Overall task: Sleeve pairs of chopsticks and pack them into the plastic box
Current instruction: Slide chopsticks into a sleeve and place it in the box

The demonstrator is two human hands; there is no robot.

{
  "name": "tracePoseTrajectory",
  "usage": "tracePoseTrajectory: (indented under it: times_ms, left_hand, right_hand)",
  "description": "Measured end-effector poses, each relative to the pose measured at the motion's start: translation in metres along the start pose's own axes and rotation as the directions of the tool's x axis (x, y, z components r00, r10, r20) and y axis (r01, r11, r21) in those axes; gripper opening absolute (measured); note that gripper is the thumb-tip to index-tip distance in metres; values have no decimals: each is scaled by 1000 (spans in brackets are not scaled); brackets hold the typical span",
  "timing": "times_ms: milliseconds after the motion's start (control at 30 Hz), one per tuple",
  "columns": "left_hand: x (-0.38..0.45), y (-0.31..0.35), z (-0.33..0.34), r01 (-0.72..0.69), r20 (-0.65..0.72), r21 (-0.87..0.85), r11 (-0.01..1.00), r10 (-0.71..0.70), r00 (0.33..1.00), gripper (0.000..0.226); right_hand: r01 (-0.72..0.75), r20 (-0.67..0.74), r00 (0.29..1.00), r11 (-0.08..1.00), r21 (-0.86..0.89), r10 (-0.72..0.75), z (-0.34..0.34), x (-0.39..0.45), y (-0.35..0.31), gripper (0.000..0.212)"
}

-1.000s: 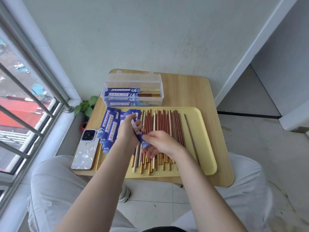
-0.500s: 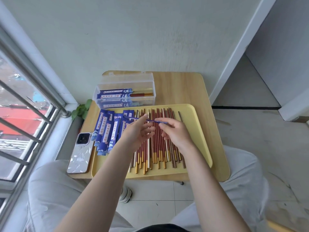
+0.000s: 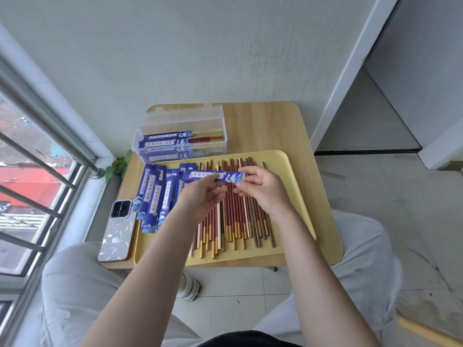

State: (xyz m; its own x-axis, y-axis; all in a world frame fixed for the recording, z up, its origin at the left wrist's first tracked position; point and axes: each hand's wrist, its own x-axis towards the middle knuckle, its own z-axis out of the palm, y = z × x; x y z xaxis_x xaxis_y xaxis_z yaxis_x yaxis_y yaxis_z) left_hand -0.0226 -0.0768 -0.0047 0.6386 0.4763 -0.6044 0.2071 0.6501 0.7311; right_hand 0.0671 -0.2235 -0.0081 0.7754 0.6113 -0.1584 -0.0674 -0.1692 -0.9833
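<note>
While one blue paper sleeve (image 3: pixel 215 176) is held level above the middle of the yellow tray (image 3: pixel 298 196), no chopsticks are seen inside it, so the step in hand is judged to be the readying of an empty sleeve. Its left part is pinched by the left hand (image 3: pixel 200 196), and its right end is pinched between thumb and fingers of the right hand (image 3: pixel 263 191). Loose chopsticks (image 3: pixel 233 221) are spread on the tray below the hands, and spare sleeves (image 3: pixel 155 196) are heaped at centre left. Filled sleeves are already laid in the plastic box (image 3: pixel 183 136) on the worktop (image 3: pixel 265 128), above the tray. Next, a matching pair must be picked and slid into the open end.
</note>
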Motion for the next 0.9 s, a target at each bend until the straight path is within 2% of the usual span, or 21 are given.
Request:
tracePoseTrajectory:
  times_ms: [100,167,200,233,267,300,333,367,400,433,500,600,667,733,800,833,900]
  left_hand:
    - [-4,1,3,-10,-82,254,967,32,996,26]
    - [-6,1,6,-145,-136,444,884,226,965,28]
    - [-5,0,6,-244,-126,552,798,368,921,27]
    - [-4,0,7,-339,-71,671,660,512,856,26]
    - [-3,1,7,-409,30,774,483,617,786,20]
    - [-2,4,7,-454,147,832,320,661,736,11]
    - [-1,6,8,-485,263,853,191,646,717,8]
    - [3,8,8,-508,364,855,105,576,732,16]
    - [6,8,7,-521,434,851,61,474,766,21]
    - [6,8,7,-519,463,853,60,371,805,23]
    - [5,6,5,-500,451,853,147,273,850,21]
    - [6,-4,0,-462,387,842,278,285,877,15]
    - [8,-10,-3,-414,314,817,401,293,903,18]
    - [8,-15,-3,-359,254,778,516,265,930,18]
    - [8,-21,-1,-312,223,738,598,220,950,14]
    - [8,-25,0,-286,213,718,634,191,958,16]
    - [7,-32,6,-219,193,665,714,119,974,20]
  right_hand:
    - [-6,-105,994,1000,-22,3,-3,5,2,33]
    - [-34,-173,984,999,-7,32,-6,6,3,33]
    - [-51,-180,983,999,-4,49,-6,6,4,32]
    - [-67,-161,985,998,-14,64,-7,6,3,30]
    - [-81,-122,989,996,-32,77,-7,5,2,28]
    - [-88,-72,994,995,-45,85,-6,3,1,26]
    - [-90,-26,996,995,-47,89,-5,2,-1,24]
    - [-91,9,996,995,-43,91,-4,1,-2,22]
    - [-92,32,995,995,-45,93,-2,0,-3,20]
    - [-93,40,995,994,-59,95,-1,0,-4,18]
    - [-90,37,995,992,-91,94,0,0,-5,17]
    - [-104,-27,994,988,-115,102,-1,1,3,19]
    - [-148,-151,982,966,-210,118,-4,3,13,17]
    - [-237,-283,951,878,-416,122,-10,5,22,10]
    - [-329,-331,932,730,-599,148,-14,4,30,6]
    - [-352,-327,929,679,-644,170,-13,3,34,6]
    - [-378,-325,923,642,-667,206,-11,2,40,7]
